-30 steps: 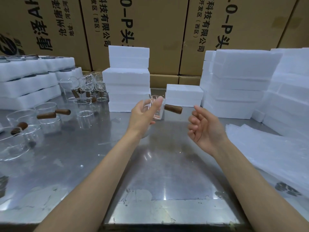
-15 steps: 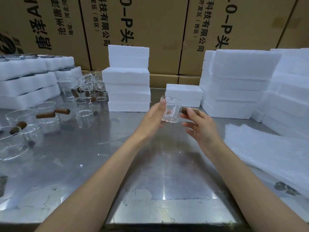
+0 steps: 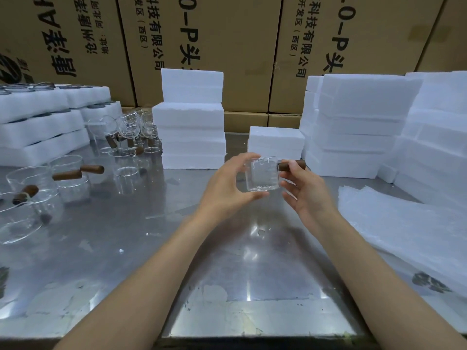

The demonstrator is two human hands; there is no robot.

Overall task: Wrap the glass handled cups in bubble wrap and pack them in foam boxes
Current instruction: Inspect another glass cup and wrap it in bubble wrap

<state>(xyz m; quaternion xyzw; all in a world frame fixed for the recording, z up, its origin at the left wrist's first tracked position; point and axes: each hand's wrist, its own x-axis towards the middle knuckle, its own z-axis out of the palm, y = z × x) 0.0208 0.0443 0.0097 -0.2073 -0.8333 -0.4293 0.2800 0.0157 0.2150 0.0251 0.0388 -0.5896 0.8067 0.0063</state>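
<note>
A clear glass cup with a brown wooden side handle hangs upright above the middle of the steel table. My left hand holds the cup's body between thumb and fingers. My right hand pinches the wooden handle, which points right. A pile of bubble wrap sheets lies flat at the right. Several more handled glass cups stand at the left. White foam boxes are stacked behind the held cup.
The steel table carries a single foam box behind the hands and tall foam stacks at the right. Foam trays with round holes sit far left. Brown cardboard cartons wall off the back.
My left hand carried the cup rightward and a little toward me. My right hand rose from open and empty and took hold of the wooden handle. The cup now sits upright between both hands.
</note>
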